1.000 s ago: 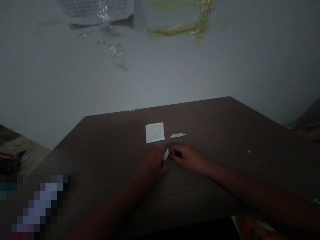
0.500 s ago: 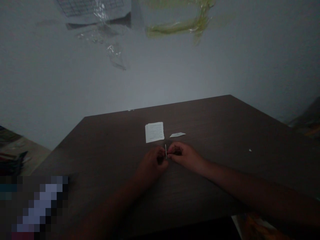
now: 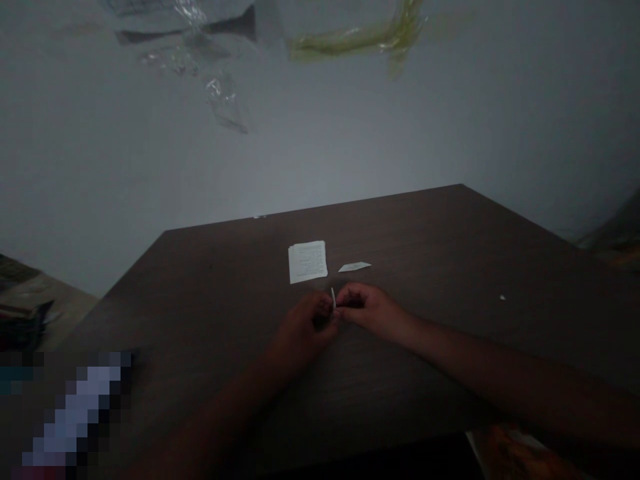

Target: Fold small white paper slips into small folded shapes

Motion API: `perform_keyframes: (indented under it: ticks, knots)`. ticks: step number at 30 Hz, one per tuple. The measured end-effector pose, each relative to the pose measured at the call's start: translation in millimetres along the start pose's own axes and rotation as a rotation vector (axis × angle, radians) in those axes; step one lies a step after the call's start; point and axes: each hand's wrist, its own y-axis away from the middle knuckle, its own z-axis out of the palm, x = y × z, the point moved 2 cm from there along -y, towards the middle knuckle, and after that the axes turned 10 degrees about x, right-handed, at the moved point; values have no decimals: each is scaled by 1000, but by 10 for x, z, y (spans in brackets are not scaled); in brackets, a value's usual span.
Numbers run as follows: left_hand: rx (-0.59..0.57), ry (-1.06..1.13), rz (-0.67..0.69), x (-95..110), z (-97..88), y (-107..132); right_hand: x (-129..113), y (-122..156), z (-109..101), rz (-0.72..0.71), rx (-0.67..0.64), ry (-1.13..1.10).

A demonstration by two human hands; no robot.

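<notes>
My hands meet at the middle of a dark wood-grain table [image 3: 400, 227]. Between their fingertips, a narrow strip of white paper [image 3: 333, 300] stands nearly upright, seen almost edge-on. My left hand [image 3: 303, 327] pinches its lower end from the left, and my right hand [image 3: 367, 310] closes on it from the right. Just beyond them lies a small square stack of printed paper [image 3: 307, 262]. A pointed paper scrap [image 3: 355, 267] lies flat to its right, apart from both hands.
A tiny white speck [image 3: 502, 297] lies on the table to the right. Beyond the table's far edge stands a grey wall [image 3: 350, 133] with plastic film and yellowish tape [image 3: 355, 43]. A blurred, pixelated object [image 3: 75, 417] covers the lower left corner.
The paper strip has turned from a slant to nearly upright and edge-on. My hands have drawn closer around it. The view has tilted slightly, shifting the table higher in the picture.
</notes>
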Motion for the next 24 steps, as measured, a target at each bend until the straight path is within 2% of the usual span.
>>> perform_keyframes:
  ticks: [10,24]
  knots:
    - [-91,277,-200,-137,-7,-36,-77,-7,-42,32,-41,-37]
    - [-60,421,-256,-234,21,-44,-87,-19,-59,10,-41,-92]
